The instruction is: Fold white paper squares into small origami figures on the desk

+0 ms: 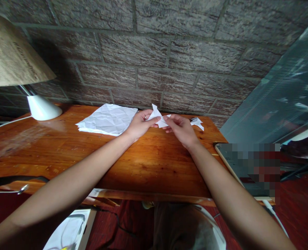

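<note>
Pinching a small folded paper from both sides, the left hand and right hand hold it just above the far edge of the wooden table. A stack of creased sheets lies just left, a lamp farther left, another folded piece right.

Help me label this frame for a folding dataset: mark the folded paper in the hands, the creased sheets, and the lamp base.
folded paper (156, 113), head view, on its upper pointed flap.
creased sheets (107, 119), head view, middle of the top sheet.
lamp base (43, 108), head view, on its white cone.
</note>
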The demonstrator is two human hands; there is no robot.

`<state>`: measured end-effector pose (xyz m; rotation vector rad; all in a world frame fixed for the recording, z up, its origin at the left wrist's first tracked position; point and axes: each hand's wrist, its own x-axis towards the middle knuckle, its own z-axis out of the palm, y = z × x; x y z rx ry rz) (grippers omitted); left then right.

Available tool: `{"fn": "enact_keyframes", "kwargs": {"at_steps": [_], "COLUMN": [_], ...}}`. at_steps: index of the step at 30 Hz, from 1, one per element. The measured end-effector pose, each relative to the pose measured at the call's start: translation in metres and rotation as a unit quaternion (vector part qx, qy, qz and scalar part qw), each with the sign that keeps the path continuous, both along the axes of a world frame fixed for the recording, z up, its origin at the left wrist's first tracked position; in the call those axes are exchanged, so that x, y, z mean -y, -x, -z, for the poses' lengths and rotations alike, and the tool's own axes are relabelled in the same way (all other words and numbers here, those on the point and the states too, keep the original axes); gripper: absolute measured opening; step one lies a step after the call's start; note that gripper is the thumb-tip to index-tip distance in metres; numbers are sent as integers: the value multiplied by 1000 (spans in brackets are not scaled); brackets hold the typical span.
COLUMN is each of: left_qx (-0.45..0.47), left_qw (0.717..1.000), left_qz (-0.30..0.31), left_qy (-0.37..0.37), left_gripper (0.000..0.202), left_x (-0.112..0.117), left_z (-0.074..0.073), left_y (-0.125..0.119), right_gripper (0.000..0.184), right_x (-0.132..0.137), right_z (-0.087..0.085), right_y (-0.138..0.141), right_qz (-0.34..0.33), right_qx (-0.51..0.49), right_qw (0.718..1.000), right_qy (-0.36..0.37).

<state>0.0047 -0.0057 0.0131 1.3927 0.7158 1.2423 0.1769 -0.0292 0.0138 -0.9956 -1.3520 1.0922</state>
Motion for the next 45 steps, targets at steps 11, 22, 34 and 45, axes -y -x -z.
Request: {"fn": "enact_keyframes", "kwargs": {"at_steps": [11,22,34,45], "left_qx": [50,82,104,130], "left_qw": [998,993,989,982], "left_qz": [14,60,57,4], "left_qy": [35,58,86,134], "left_gripper": [41,32,33,32], "left_x": [1,-1,0,4], "left_z": [-1,-4,-3,-3], "left_y": [-1,3,0,-5], "right_gripper": [10,20,38,39], "right_x": [6,4,2,3], "right_z": [-9,-7,-3,-1], "right_y": [3,0,-1,7], "right_qz": [-56,-56,-39,-8], "right_qx": [-95,-104,-97,-90], "right_qw": [983,983,989,994], "right_qy": [147,141,103,58]}}
